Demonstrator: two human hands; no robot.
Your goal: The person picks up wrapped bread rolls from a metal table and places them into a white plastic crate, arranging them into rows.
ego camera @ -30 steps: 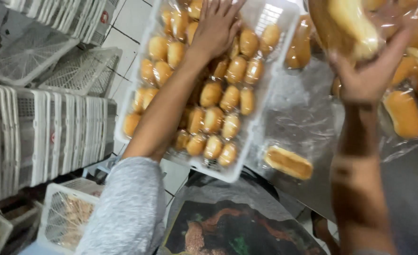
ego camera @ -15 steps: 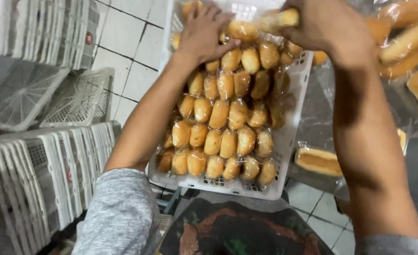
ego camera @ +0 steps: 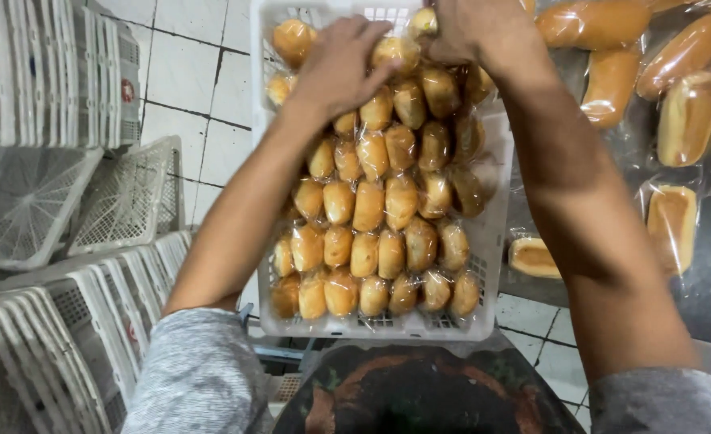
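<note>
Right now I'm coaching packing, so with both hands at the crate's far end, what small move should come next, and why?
Probably press the wrapped bread pack down into the far end of the white plastic crate. The left hand and right hand both rest on it there, and the nearer rows of golden rolls already lie packed.

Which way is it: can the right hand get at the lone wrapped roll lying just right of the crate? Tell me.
Probably yes. The right hand is busy on a bagged roll at the crate's far end, but the lone wrapped roll lies uncovered beside that forearm, nothing over it.
</note>
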